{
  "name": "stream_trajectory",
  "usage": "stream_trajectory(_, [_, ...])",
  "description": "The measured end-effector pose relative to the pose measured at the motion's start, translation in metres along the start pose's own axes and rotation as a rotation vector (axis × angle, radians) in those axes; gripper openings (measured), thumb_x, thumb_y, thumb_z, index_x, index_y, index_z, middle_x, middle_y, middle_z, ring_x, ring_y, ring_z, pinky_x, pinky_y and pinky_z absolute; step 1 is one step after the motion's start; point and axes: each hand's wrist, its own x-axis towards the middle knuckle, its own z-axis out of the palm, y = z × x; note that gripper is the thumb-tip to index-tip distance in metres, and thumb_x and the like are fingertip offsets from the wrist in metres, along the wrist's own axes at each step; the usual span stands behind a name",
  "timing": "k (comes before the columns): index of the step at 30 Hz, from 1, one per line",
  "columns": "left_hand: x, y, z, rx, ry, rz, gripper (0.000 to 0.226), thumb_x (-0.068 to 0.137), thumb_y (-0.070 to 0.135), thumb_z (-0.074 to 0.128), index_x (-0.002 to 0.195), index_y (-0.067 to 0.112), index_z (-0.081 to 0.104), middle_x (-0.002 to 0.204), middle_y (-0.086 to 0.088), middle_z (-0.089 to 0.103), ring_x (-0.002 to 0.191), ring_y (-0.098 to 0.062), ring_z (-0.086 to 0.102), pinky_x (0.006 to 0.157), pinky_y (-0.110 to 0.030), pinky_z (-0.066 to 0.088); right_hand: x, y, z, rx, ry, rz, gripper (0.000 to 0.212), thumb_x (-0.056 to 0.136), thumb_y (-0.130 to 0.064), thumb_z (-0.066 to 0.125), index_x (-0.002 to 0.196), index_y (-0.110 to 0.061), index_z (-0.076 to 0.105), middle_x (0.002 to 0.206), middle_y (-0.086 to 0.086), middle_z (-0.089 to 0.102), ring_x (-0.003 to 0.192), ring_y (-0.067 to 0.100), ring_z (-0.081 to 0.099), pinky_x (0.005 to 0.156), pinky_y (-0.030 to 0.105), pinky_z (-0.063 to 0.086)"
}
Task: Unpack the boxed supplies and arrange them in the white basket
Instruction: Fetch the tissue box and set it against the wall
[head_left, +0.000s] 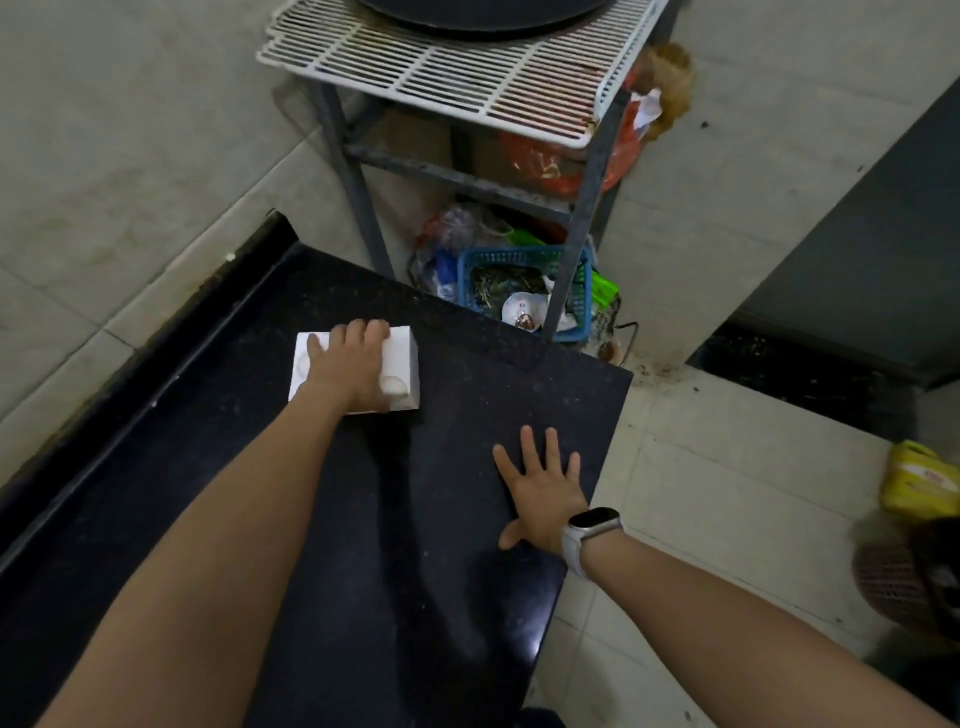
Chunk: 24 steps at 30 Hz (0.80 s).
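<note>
A small white box (402, 358) lies on the black stone counter (467, 395), toward its far end. My left hand (350, 366) rests on top of the box, fingers curled over its far edge and thumb at its near right corner. To the right and nearer to me, my right hand (543, 491) lies flat on the counter with fingers spread and nothing under it; a white watch (592, 530) is on that wrist. No white basket is in view.
Beyond the counter's far end stands a metal rack (457, 67) with a white wire shelf and a dark round pan. Under it sit a blue basket (498, 260) of rubbish and plastic bags. A yellow bag (919, 480) lies on the tiled floor at right.
</note>
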Motion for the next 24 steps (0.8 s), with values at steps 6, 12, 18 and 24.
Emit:
stream_trajectory(6, [-0.096, 0.019, 0.054, -0.164, 0.269, -0.108, 0.103, 0.056, 0.06, 0.072, 0.141, 0.02, 0.029, 0.132, -0.015, 0.046, 0.118, -0.035, 0.043, 0.099, -0.048, 0.027, 0.005, 0.003, 0.005, 0.006, 0.01, 0.005, 0.109, 0.072, -0.042, 0.07, 0.144, -0.023, -0.01, 0.152, 0.016, -0.024, 0.135, 0.044, -0.025, 0.109, 0.067, -0.004])
stream_trajectory(12, [-0.197, 0.036, 0.094, -0.172, 0.358, -0.145, 0.091, 0.056, 0.055, 0.072, 0.133, 0.015, 0.045, 0.121, -0.014, 0.056, 0.105, -0.035, 0.055, 0.092, -0.047, 0.038, -0.001, 0.002, -0.001, -0.001, 0.026, 0.03, 0.099, 0.078, -0.043, 0.065, 0.145, -0.024, -0.006, 0.154, 0.012, -0.021, 0.139, 0.04, -0.018, 0.112, 0.062, -0.001])
stream_trajectory(18, [-0.292, 0.029, 0.113, -0.419, 0.201, -0.357, 0.102, 0.059, 0.056, 0.067, 0.143, 0.032, 0.014, 0.14, -0.002, 0.034, 0.125, -0.022, 0.029, 0.1, -0.036, 0.016, -0.07, -0.069, 0.049, 0.718, 0.289, -0.308, 0.051, 0.092, -0.029, 0.046, 0.139, -0.018, 0.03, 0.149, 0.009, 0.028, 0.13, 0.022, 0.036, 0.108, 0.036, 0.03])
stream_trajectory(24, [-0.453, 0.023, 0.143, -0.527, 0.379, -0.591, 0.096, 0.059, 0.058, 0.061, 0.141, 0.036, 0.016, 0.135, 0.008, 0.035, 0.122, -0.013, 0.031, 0.096, -0.024, 0.011, -0.149, -0.167, 0.133, 0.667, -0.364, -0.607, 0.058, 0.084, -0.035, 0.06, 0.134, -0.03, 0.033, 0.137, -0.005, 0.043, 0.119, 0.009, 0.048, 0.101, 0.025, 0.041])
